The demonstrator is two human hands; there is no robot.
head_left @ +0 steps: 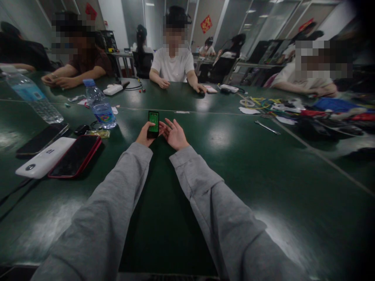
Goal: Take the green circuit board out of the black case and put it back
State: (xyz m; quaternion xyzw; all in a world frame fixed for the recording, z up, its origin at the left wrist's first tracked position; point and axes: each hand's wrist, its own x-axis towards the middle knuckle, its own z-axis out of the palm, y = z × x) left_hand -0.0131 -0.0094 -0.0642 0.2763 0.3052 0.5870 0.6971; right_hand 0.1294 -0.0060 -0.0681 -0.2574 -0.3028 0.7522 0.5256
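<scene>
Presently held: oblong device (pixel 154 118), small, blk casing, face bright green w/ paler marks, too small to read; dark rim, wider dark band at near end
Loc.: mid-table, straight ahead of wearer, btwn the hands, at or just over dk green table (pixel 234 187); can't tell if it rests there
Device pose: long sides running away from wearer, green face turned up & back
L hand (pixel 144 133): closed round device from its left, thumb laid over green face, other fingers mostly hidden
R hand (pixel 176 134): spread loosely, palm up, fingers slightly curled, just right of device; contact unclear
Arms: both stretched fwd, grey sleeves (pixel 129 175) to wrists, converging twd device
L of hands: clear bottle (pixel 100 103) w/ blue cap, red-edged phone (pixel 75 156), white slab (pixel 43 158), blk phone (pixel 43 140)
R of hands: wrench (pixel 267 127) lying flat, tangled cables (pixel 260 102) beyond
Opp. side: seated person, white tee (pixel 172 64)
</scene>
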